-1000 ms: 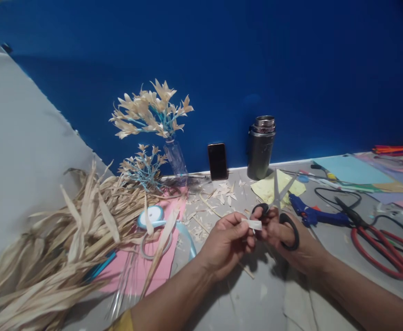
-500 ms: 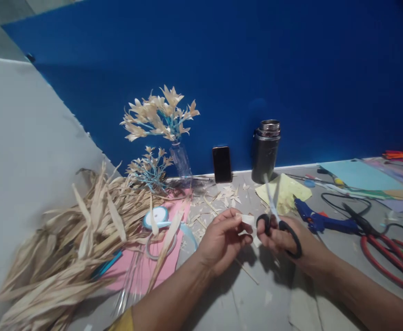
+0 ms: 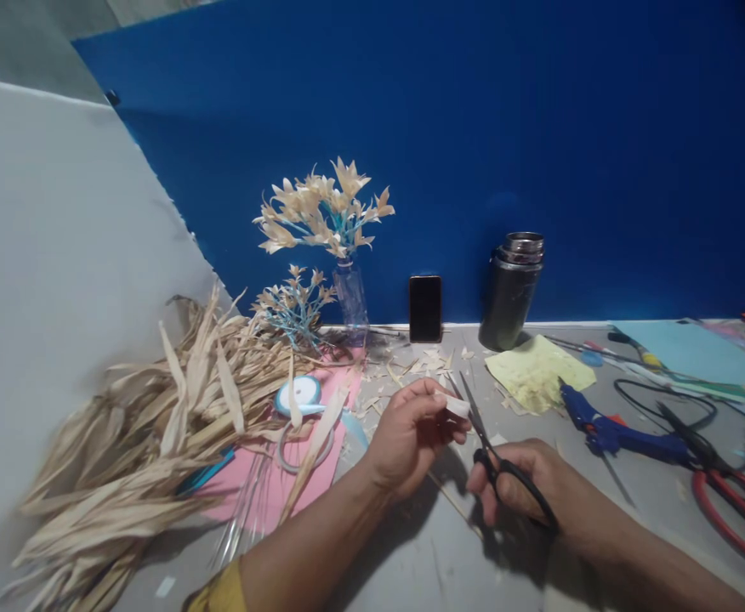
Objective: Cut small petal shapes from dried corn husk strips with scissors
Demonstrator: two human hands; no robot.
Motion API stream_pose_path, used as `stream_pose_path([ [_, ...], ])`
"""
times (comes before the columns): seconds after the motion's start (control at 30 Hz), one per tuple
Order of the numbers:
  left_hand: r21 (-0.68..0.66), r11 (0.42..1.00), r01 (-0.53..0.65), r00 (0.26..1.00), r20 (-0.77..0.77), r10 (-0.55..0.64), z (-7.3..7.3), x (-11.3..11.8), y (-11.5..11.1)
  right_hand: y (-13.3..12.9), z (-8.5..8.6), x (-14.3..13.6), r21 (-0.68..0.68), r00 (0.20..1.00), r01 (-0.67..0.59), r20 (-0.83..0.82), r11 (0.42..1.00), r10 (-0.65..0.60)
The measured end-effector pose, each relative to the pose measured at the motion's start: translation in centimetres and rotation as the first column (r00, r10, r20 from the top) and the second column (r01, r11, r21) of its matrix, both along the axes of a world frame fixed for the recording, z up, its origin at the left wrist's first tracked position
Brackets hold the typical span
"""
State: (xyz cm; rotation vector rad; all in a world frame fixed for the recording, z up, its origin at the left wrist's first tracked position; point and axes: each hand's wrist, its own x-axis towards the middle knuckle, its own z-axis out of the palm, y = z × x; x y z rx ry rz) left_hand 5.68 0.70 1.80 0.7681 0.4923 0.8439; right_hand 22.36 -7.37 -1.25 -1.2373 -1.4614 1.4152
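Between thumb and fingers, my left hand [image 3: 411, 433] pinches a small pale piece of corn husk [image 3: 455, 406]. My right hand [image 3: 526, 484] has its fingers through the loops of black-handled scissors [image 3: 491, 450]. Their slightly parted blades point up and to the left, close beside the husk piece; whether they touch it I cannot tell. Pale scraps [image 3: 423, 365] lie on the table [image 3: 404, 552] beyond my hands, and a thin stick lies under my left hand.
Dried corn husks [image 3: 136, 425] heap on the left, by a blue ribbon roll [image 3: 299, 393] on pink paper [image 3: 251, 489]. Behind stand husk flowers [image 3: 327, 208], a phone [image 3: 424, 308] and a flask [image 3: 513, 289]. A blue glue gun [image 3: 621, 433] and red-handled shears [image 3: 736, 510] lie right.
The scissors have swung from pointing upright to leaning left, with their blades brought up to the husk piece. My right hand has dropped a little. The view has shifted slightly left.
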Motion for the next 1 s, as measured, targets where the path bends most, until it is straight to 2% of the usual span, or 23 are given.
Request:
stream_pose_path([
  [0.2,0.001,1.0,-0.022,1.0,-0.016,0.022,0.03,-0.03,0.03,0.03,-0.05,-0.23,-0.004,0.999,-0.004,0.05,1.0,0.004],
  [0.5,0.023,0.999,-0.034,0.999,-0.04,0.035,-0.16,-0.1,0.2,-0.11,0.83,-0.47,-0.047,0.996,0.028,0.086,0.998,-0.024],
  [0.7,0.046,0.998,-0.032,0.998,-0.046,0.034,-0.13,-0.14,0.31,0.03,0.44,-0.44,-0.059,0.995,0.056,0.091,0.997,-0.051],
  [1.0,0.074,0.997,-0.01,0.996,-0.089,0.017,-0.25,-0.27,0.66,-0.09,0.67,-0.61,-0.063,0.995,0.019,0.098,0.998,-0.012],
])
